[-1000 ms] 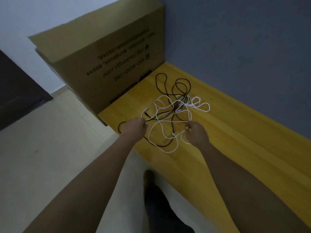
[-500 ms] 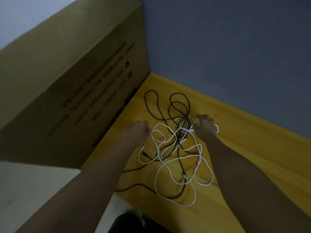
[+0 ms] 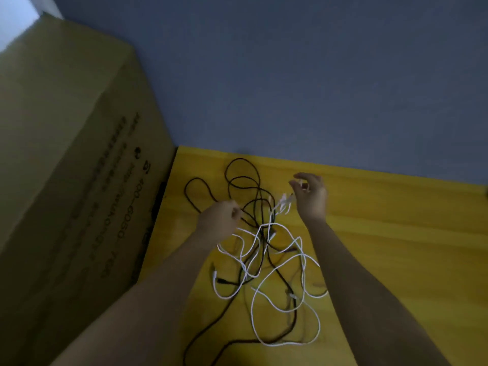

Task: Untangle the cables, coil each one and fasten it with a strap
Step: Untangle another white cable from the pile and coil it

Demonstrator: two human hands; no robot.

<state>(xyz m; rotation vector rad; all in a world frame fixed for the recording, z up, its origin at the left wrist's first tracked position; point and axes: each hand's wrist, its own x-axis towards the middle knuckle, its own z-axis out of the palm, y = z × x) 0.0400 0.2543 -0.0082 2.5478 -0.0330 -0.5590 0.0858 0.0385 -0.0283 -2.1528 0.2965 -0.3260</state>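
In the head view, a tangle of white cable (image 3: 280, 262) and black cable (image 3: 243, 180) is seen spread over the yellow wooden surface (image 3: 383, 247), with the densest crossing at the centre of the heap. Black loops extend toward 11 and 12 o'clock from that knot, and wide white loops trail toward 5 and 6 o'clock. The left hand (image 3: 219, 220) is curled shut at 10 o'clock of the knot, apparently pinching a strand, though which cable is held cannot be told. The right hand (image 3: 310, 196) is raised at 1 o'clock, its fingers half open, with white strands hanging just beside the thumb; whether they are actually gripped cannot be told. A cardboard box (image 3: 79, 180) stands at 9 o'clock against the grey wall (image 3: 290, 75).

The untangling is judged to be barely begun. It would be best served if one free plug end were found first and fed back through each crossing, the knot being kept slack rather than pulled tight.
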